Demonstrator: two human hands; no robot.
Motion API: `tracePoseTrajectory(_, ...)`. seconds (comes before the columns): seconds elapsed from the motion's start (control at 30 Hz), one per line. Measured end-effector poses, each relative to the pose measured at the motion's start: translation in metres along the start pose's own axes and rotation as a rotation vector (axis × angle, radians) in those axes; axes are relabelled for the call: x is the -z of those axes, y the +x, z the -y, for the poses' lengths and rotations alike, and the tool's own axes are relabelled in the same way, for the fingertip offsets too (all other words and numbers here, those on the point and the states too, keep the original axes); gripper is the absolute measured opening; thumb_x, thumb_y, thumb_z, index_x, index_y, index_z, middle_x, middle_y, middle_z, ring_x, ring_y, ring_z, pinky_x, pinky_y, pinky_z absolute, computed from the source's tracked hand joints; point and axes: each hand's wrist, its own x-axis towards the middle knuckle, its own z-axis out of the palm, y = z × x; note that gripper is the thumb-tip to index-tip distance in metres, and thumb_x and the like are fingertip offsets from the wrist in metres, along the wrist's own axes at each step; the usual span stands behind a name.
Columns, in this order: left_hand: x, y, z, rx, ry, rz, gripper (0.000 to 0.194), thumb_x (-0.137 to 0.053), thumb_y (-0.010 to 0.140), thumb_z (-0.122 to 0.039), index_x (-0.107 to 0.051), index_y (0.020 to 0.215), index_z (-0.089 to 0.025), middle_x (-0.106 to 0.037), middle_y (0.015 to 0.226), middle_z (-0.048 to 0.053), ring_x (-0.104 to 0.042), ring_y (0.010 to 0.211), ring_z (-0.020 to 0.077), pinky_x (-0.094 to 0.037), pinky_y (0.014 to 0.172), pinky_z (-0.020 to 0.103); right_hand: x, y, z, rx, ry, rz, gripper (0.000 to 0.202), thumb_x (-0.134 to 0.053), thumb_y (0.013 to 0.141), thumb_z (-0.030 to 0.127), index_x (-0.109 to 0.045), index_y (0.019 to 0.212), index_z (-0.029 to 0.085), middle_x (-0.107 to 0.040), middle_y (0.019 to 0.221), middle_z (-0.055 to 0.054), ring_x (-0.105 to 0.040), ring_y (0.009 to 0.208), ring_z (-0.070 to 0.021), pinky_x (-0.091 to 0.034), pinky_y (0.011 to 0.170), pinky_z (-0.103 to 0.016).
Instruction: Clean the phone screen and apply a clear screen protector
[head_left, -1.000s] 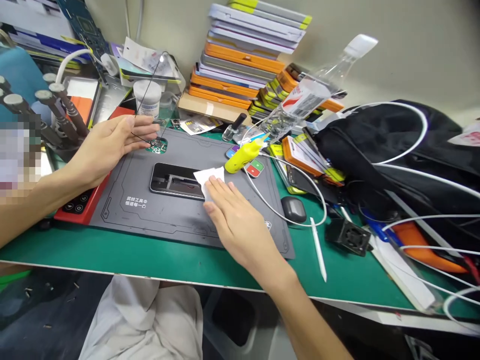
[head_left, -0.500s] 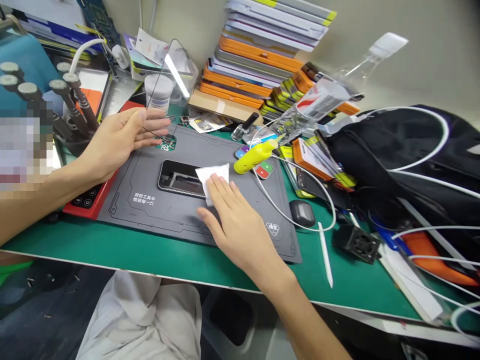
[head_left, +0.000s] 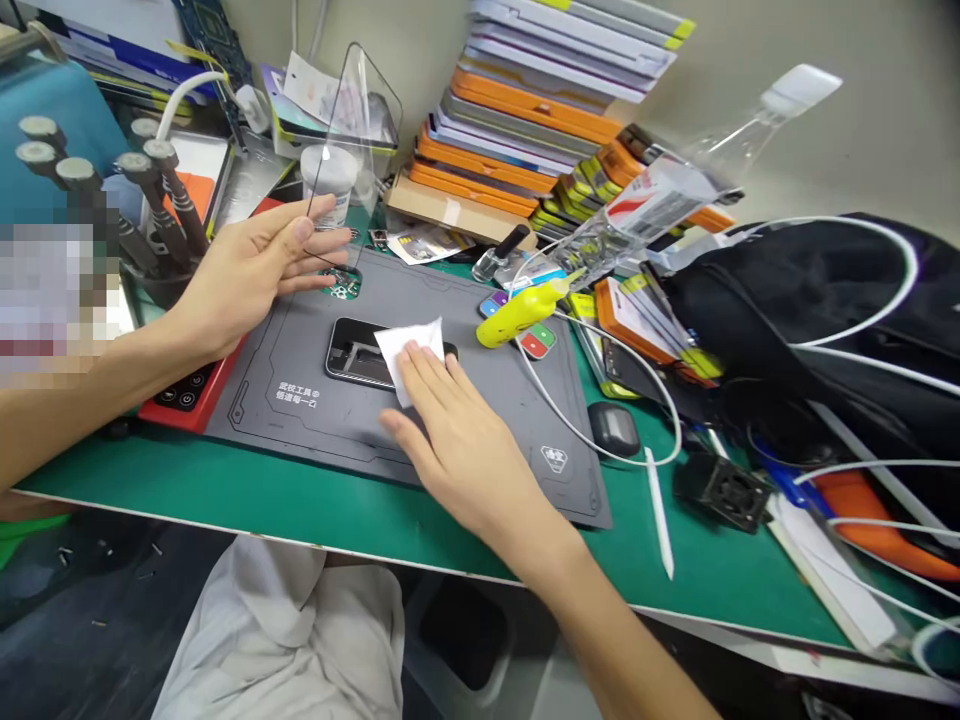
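My left hand [head_left: 238, 272] holds a clear screen protector [head_left: 351, 125] with a thin black border by its lower edge, tilted upright above the mat. Thumb and fingers close on that edge. Under my right hand [head_left: 474, 452] a folded white wipe [head_left: 393, 352] lies pressed against a phone [head_left: 349, 350], the fingers laid over the cloth. The phone rests face up, its dark glossy screen partly covered by the wipe and fingers. Beneath it is a grey work mat [head_left: 360, 435] with white printing.
A yellow squeeze bottle [head_left: 517, 312] lies right of the phone, near a looped white cable [head_left: 679, 420]. Screwdrivers [head_left: 161, 195] stand in a holder at left. Stacked orange and white boxes [head_left: 525, 130], a tilted clear bottle [head_left: 652, 200] and a black bag [head_left: 810, 290] line the back and right.
My right hand has slid the wipe leftward across the phone, uncovering its right end. The screen protector has shifted slightly in my left hand's hold. The view has moved a little.
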Motion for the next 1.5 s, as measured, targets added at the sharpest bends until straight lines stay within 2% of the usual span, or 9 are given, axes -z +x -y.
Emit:
tracePoseTrajectory(0.13, 0.001, 0.001, 0.0, -0.015, -0.005, 0.002, 0.053, -0.072, 0.133, -0.056, -0.08, 0.178, -0.031, -0.091, 0.168, 0.011, -0.084, 0.166, 0.0373, -0.071, 0.144, 0.064, 0.004, 0.034, -0.004, -0.041, -0.002, 0.049, 0.083, -0.048, 0.138, 0.063, -0.051, 0.201, 0.01, -0.044, 0.209, -0.023, -0.042, 0.199, -0.0406, -0.032, 0.165, -0.073)
tracePoseTrajectory(0.37, -0.004, -0.001, 0.001, 0.037, -0.035, -0.001, 0.045, -0.064, 0.139, -0.044, -0.082, 0.176, -0.026, -0.092, 0.164, 0.012, -0.087, 0.161, 0.0353, -0.074, 0.138, 0.058, 0.0, -0.012, 0.014, 0.087, -0.035, 0.023, 0.081, -0.053, 0.137, 0.06, -0.043, 0.206, 0.018, -0.052, 0.206, -0.019, -0.05, 0.195, -0.0414, -0.045, 0.161, -0.073)
tracePoseTrajectory(0.5, -0.002, -0.001, 0.0, 0.056, -0.022, -0.001, 0.045, -0.065, 0.139, -0.048, -0.081, 0.176, -0.028, -0.092, 0.165, 0.012, -0.089, 0.158, 0.0351, -0.073, 0.139, 0.059, 0.001, 0.029, 0.004, 0.033, -0.021, 0.08, 0.077, -0.049, 0.138, 0.061, -0.053, 0.201, 0.016, -0.05, 0.207, -0.02, -0.049, 0.196, -0.0402, -0.038, 0.164, -0.073)
tracePoseTrajectory(0.6, -0.001, -0.001, 0.0, 0.035, -0.009, -0.001, 0.047, -0.064, 0.139, -0.048, -0.08, 0.179, -0.027, -0.092, 0.166, 0.013, -0.09, 0.157, 0.0348, -0.074, 0.138, 0.057, -0.001, 0.049, 0.011, 0.011, -0.042, 0.076, 0.083, -0.052, 0.137, 0.063, -0.054, 0.198, 0.007, -0.045, 0.207, -0.025, -0.045, 0.198, -0.0415, -0.035, 0.165, -0.072)
tracePoseTrajectory(0.83, -0.005, -0.003, -0.004, 0.052, -0.067, 0.01, 0.048, -0.061, 0.14, -0.043, -0.08, 0.178, -0.022, -0.091, 0.166, 0.017, -0.092, 0.151, 0.0328, -0.076, 0.134, 0.052, -0.015, 0.009, 0.051, 0.194, -0.078, 0.016, 0.078, -0.049, 0.139, 0.054, -0.058, 0.193, -0.003, -0.051, 0.203, -0.028, -0.053, 0.194, -0.0408, -0.045, 0.162, -0.064)
tracePoseTrajectory(1.1, 0.0, 0.0, -0.004, 0.028, -0.094, -0.029, 0.043, -0.065, 0.137, -0.057, -0.081, 0.165, -0.03, -0.092, 0.161, 0.011, -0.089, 0.155, 0.0356, -0.073, 0.137, 0.057, -0.012, 0.086, 0.041, 0.067, -0.066, 0.061, 0.071, -0.053, 0.139, 0.049, -0.061, 0.193, 0.004, -0.052, 0.204, -0.025, -0.048, 0.196, -0.0404, -0.037, 0.165, -0.068)
tracePoseTrajectory(1.17, 0.002, 0.001, -0.004, 0.052, -0.111, -0.009, 0.05, -0.064, 0.136, -0.063, -0.075, 0.169, -0.028, -0.089, 0.167, 0.011, -0.09, 0.149, 0.0366, -0.073, 0.135, 0.062, -0.016, 0.079, 0.047, 0.076, -0.085, 0.028, 0.066, -0.055, 0.138, 0.043, -0.063, 0.192, 0.005, -0.052, 0.204, -0.024, -0.05, 0.195, -0.0394, -0.039, 0.164, -0.066)
tracePoseTrajectory(1.33, 0.004, 0.002, -0.007, 0.106, -0.059, 0.03, 0.063, -0.064, 0.131, -0.075, -0.068, 0.175, -0.03, -0.08, 0.182, 0.007, -0.09, 0.142, 0.0346, -0.073, 0.134, 0.068, -0.021, 0.023, 0.053, 0.206, -0.159, -0.082, 0.053, -0.056, 0.133, 0.015, -0.073, 0.183, 0.004, -0.067, 0.194, -0.022, -0.068, 0.183, -0.0333, -0.051, 0.159, -0.053)
tracePoseTrajectory(1.5, 0.006, 0.005, -0.007, 0.134, -0.046, 0.026, 0.062, -0.055, 0.135, -0.069, -0.059, 0.185, -0.032, -0.078, 0.185, 0.012, -0.092, 0.143, 0.0344, -0.073, 0.132, 0.07, -0.01, -0.018, 0.005, 0.199, -0.141, -0.295, 0.063, -0.05, 0.124, -0.006, -0.084, 0.173, 0.014, -0.084, 0.175, -0.014, -0.085, 0.164, -0.0307, -0.068, 0.147, -0.053)
